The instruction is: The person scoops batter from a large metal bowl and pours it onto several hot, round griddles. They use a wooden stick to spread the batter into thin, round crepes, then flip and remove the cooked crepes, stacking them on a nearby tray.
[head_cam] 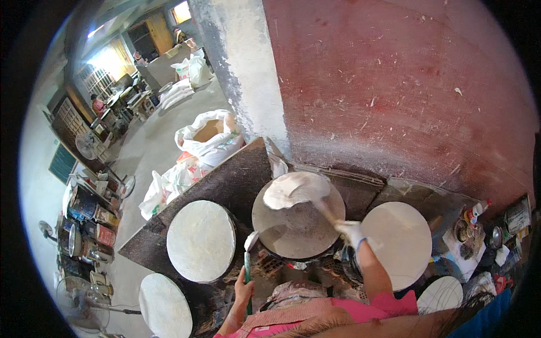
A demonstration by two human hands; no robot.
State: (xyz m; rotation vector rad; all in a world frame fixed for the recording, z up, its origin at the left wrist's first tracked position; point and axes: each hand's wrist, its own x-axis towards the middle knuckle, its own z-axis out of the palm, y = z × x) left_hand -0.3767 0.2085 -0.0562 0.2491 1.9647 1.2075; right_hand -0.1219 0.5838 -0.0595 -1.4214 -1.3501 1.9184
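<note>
My left hand [244, 292] grips the green handle of a tool [248, 268] held upright. Its small head is coated in something white; whether it is a ladle or a scraper I cannot tell. In a white glove, my right hand [351, 233] holds a wooden-handled tool [326, 211], blurred, reaching over the middle round griddle [296, 238]. On that griddle's far half lies a pale, thin sheet of batter or dough [296, 189], with the tool's tip at its near edge. A white layer covers the left round plate [200, 241]. Right of my gloved hand is another pale round plate [399, 245].
More pale round plates stand at lower left [165, 305] and lower right [440, 295]. A dark board [228, 177] separates the griddles from an open white sack [209, 135]. Bowls and a bottle clutter the right ledge [473, 236]. Fans [86, 146] and several people are farther off.
</note>
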